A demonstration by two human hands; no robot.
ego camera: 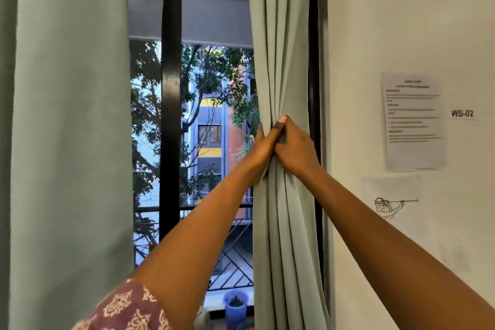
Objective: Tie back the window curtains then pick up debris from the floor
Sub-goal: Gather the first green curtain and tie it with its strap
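Step in hand: first half of the task, gathering the right-side panel for tie-back; floor debris not started, floor not in view.

Left to right: left curtain (69, 115) hangs loose, untied, covering the left part of the window. Window bar (171, 88) stands in the open gap between panels. Left hand (263, 151) wraps the right curtain (281, 48) from the window side; right hand (294, 147) clamps the same bunch from the wall side, thumbs touching. Fabric is pinched into tight pleats at the grip.

Next move likely needs a tie or hook; none visible.

Room: the bunch sits just beside the window frame (318, 61). Wall (388, 21) with taped notice (413, 120) is right of it. Blue pot (235, 305) on the sill, below the arms.
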